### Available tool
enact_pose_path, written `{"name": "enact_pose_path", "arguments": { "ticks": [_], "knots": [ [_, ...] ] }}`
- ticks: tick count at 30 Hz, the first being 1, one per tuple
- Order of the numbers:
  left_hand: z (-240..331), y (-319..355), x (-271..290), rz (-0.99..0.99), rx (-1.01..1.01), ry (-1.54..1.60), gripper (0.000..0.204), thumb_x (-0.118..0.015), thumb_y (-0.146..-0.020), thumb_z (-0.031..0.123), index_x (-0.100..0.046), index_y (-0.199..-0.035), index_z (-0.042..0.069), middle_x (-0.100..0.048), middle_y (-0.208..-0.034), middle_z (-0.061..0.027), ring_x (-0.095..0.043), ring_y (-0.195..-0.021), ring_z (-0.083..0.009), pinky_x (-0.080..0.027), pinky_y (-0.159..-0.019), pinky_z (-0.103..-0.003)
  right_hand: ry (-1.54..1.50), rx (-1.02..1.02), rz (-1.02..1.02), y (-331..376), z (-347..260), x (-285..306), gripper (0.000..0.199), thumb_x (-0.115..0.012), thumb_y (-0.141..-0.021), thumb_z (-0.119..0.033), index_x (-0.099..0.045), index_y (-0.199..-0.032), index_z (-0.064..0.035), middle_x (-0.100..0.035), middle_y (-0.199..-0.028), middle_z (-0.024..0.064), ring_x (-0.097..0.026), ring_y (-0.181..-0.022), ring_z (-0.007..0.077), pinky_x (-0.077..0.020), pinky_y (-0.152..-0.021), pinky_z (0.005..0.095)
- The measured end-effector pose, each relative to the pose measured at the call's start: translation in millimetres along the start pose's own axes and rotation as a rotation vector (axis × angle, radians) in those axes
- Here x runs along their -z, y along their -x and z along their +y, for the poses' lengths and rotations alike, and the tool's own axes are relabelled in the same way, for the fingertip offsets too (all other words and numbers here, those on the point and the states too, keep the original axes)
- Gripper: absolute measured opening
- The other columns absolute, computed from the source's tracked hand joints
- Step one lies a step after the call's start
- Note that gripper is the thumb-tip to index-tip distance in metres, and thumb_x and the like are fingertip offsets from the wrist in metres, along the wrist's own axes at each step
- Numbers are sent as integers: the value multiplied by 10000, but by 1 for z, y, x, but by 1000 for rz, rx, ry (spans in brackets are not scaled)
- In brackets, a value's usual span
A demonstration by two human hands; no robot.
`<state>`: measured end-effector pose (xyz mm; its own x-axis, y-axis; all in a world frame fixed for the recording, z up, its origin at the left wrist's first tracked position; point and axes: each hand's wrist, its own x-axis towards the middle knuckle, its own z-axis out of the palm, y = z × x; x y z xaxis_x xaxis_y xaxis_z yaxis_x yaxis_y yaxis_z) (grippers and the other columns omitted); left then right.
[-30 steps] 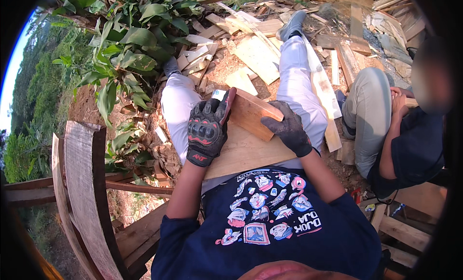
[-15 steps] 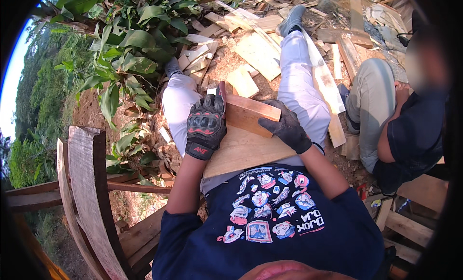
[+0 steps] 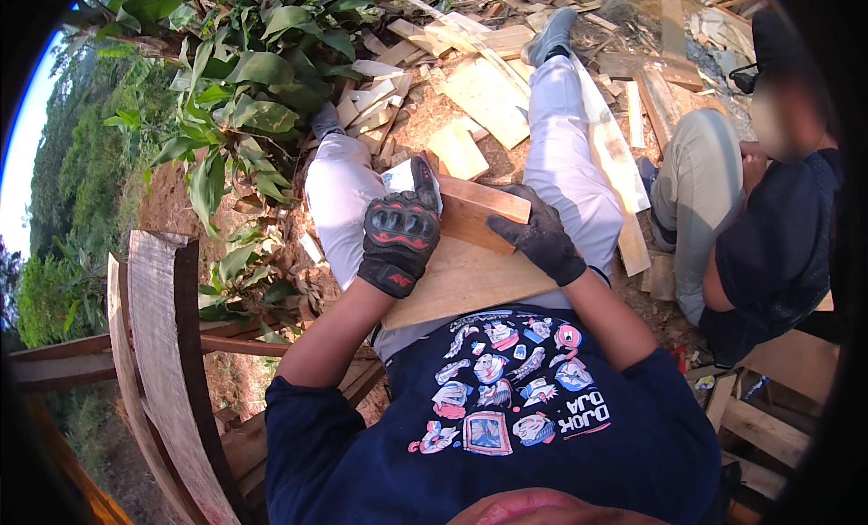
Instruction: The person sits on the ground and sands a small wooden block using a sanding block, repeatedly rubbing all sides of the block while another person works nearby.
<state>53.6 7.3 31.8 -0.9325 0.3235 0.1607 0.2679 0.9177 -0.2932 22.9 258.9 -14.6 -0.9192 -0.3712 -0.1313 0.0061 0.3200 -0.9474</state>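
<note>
A short reddish-brown wood block stands on edge on a flat, pale wooden board across my lap. My right hand, in a dark glove, grips the block's right end, thumb on the near face. At the block's left end is my left hand, in a black glove with red trim. It is closed on a thin white sheet, which shows beyond the knuckles. My left fingertips and the sheet's underside are hidden, so I cannot tell how they meet the block.
Offcuts and planks litter the ground around my outstretched legs. A leafy plant grows at the far left. Upright curved boards and a rail stand by my left side. Another person sits close on my right.
My left hand has shifted right and turned slightly, and more of the white sheet shows. The block and my right hand stay nearly in place. The person beside me has leaned slightly.
</note>
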Motion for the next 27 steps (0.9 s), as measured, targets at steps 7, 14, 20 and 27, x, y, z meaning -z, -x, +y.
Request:
{"name": "enact_pose_path", "arguments": {
  "ticks": [7, 14, 20, 27],
  "knots": [
    [5, 7, 0, 74, -77, -37, 678, -630, -907, 125, -509, -1511, -159, -677, -728, -100, -652, -597, -208, -511, -544, -384, 0, 19, 13, -1, 11, -1, 596, -872, -895, -373, -664, -1361, -65, -731, -1263, 144, -737, -1126, 278, -571, -974, 413],
    [1, 7, 6, 3, -20, 77, 645, -614, -939, 123, -515, -1532, -110, -708, -783, -127, -682, -638, -245, -532, -598, -419, -102, 175, -228, -1, 12, 5, 960, -908, -840, -304, -416, -1645, -127, -706, -1319, 138, -713, -1136, 247, -550, -1013, 383],
    [-17, -3, -16, -71, -5, 208, 648, -607, -962, 169, -502, -1577, -7, -750, -870, -166, -731, -715, -297, -558, -651, -457, 82, 239, -413, -8, 2, -2, 1313, -950, -763, -426, -135, -1766, -193, -560, -1569, 211, -629, -1354, 358, -504, -1109, 441],
    [-29, 6, -26, -145, 63, 395, 788, -616, -937, 103, -354, -1680, 82, -752, -1127, -228, -757, -873, -381, -584, -773, -515, 137, 51, -782, -34, -42, 6, 1448, -988, -700, -440, -34, -1756, -174, -354, -1719, 222, -464, -1517, 416, -404, -1226, 461]
  ]
}}
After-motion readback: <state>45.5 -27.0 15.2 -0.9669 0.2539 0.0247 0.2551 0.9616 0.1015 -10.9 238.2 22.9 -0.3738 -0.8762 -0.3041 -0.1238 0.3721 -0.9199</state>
